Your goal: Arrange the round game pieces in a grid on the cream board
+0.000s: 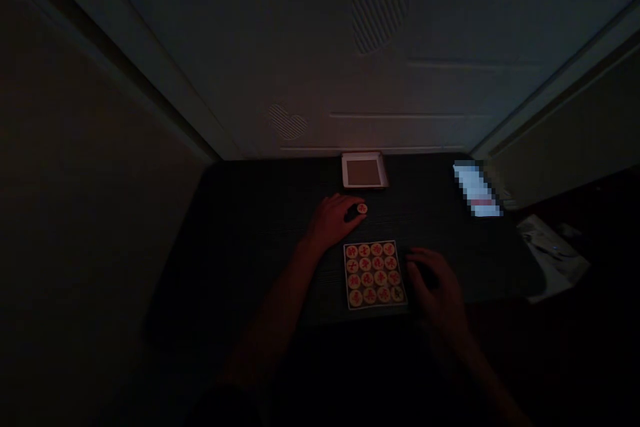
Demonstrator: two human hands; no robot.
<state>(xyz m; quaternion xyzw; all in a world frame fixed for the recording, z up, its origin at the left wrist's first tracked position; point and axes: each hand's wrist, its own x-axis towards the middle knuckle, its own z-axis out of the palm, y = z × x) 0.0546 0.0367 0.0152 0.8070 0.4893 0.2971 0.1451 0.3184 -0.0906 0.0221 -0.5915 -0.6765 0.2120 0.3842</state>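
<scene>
We log a dark table (240, 227) set against a pale panelled door (320, 80), with poor light throughout. The left hand (329, 221), near the middle of the table, is closed at the fingertips on a round xiangqi piece (362, 209) with a red character on top. We read this as a pinch, the dark shape under the piece probably being the thumb, though shadow leaves some doubt.

The right hand (435, 280) hangs open and loose, fingers lightly curved, holding nothing we can make out. It sits just beside the right rim of a square tray (404, 280) near the table's near edge. Rows of xiangqi pieces (374, 273) fill that tray, packed close. Toward the far edge stands a smaller white-rimmed tray (364, 170) with a brown base. A pixelated white object (477, 188) lies near the far right corner, too obscured to identify, and a sheet of paper (553, 257) shows beyond the right edge.

Risks, as we judge them: a fingertip pinch on a smooth disc is a weak hold, and the piece could slip and roll across the table. The right hand is close enough to nudge the square tray and disturb the packed rows. Dim light could also hide a misplaced or dropped piece.
</scene>
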